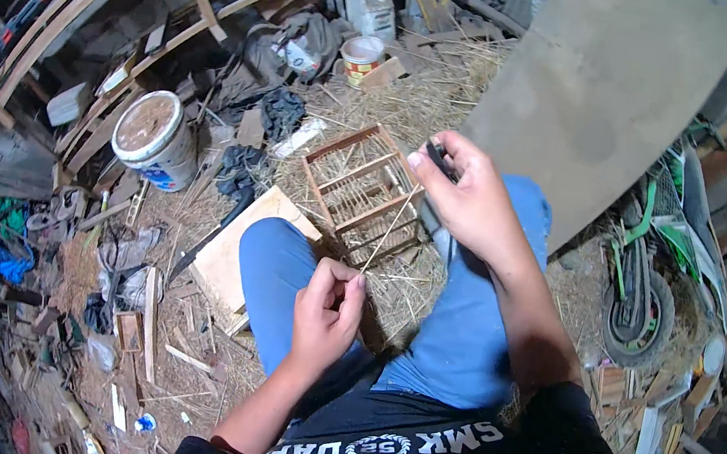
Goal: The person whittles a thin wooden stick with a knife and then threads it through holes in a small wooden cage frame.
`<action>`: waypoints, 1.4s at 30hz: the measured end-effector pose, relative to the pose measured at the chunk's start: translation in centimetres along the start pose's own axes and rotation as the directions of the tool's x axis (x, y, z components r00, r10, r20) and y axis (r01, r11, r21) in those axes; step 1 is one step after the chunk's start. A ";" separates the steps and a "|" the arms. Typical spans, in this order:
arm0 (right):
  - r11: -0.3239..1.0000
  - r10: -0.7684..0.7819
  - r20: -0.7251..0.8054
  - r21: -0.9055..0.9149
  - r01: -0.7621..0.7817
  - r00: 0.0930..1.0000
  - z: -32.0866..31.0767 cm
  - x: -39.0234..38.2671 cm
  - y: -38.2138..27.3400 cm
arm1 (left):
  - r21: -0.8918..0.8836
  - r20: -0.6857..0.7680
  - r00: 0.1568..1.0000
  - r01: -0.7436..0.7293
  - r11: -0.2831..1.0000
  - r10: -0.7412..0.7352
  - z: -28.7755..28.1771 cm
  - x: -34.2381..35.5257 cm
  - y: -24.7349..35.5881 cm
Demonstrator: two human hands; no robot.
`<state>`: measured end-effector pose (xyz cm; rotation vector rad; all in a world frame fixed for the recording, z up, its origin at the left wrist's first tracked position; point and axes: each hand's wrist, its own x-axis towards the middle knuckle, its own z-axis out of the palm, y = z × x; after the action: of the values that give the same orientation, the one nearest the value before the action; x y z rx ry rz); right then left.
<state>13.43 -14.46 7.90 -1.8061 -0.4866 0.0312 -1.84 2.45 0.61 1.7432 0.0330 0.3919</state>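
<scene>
My left hand (329,313) is closed in a pinch on the lower end of a thin straw-coloured stick (391,224). The stick slants up and to the right, its upper end close to my right hand (475,203). That hand is closed round a small black object (442,160), mostly covered by the fingers, so its kind is hard to make out. Beyond the stick, a small wooden slatted cage-like frame (347,154) rests tilted on the straw between my knees. Thin bars show inside it.
A pale board (230,238) lies by my left knee. To the left stands a white bucket (170,156); farther off is a smaller tub (361,56). A large panel (599,103) leans at the right, near a green motorbike (638,295). Wood scraps and straw litter the ground.
</scene>
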 end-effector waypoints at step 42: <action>0.858 0.159 -0.224 0.513 -0.023 0.962 -0.4 -0.5 1.8 | 0.134 0.003 1.000 0.013 0.991 -0.013 -1.1 2.6 -1.4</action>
<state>13.65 -15.36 6.22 -1.2851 -0.1766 -0.0116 0.54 4.41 0.07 1.8757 0.0693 0.3843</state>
